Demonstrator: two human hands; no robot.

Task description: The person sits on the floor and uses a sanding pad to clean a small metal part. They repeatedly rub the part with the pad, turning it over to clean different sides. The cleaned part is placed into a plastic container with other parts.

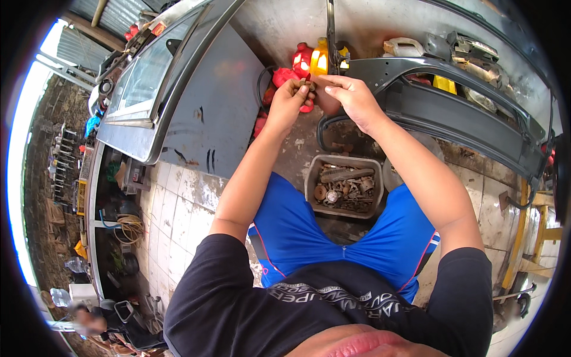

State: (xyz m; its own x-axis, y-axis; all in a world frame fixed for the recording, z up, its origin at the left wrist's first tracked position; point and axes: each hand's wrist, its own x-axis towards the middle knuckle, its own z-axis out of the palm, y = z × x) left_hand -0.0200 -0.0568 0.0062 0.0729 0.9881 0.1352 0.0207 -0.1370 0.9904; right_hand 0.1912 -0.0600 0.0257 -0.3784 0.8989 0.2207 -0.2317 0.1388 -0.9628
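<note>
Both of my hands are raised side by side in front of me, above a dark bin. Between the thumb and fingers of my left hand [289,102] is a small rusty metal part [308,85]. My right hand [352,100] is just right of it, its fingers stretched toward the part and its thumb slightly apart from them. A reddish-brown shape [328,102] shows below the right fingers; whether it is touched I cannot tell. Between my knees stands the grey plastic bin [311,193], holding rusty bolts, nuts and other metal pieces.
Red and yellow containers [319,59] stand beyond my hands. A grey vehicle door [208,113] leans at the left, and a dark body panel [458,110] is at the right. A wooden frame [517,238] stands far right. Another person [122,321] is at the lower left.
</note>
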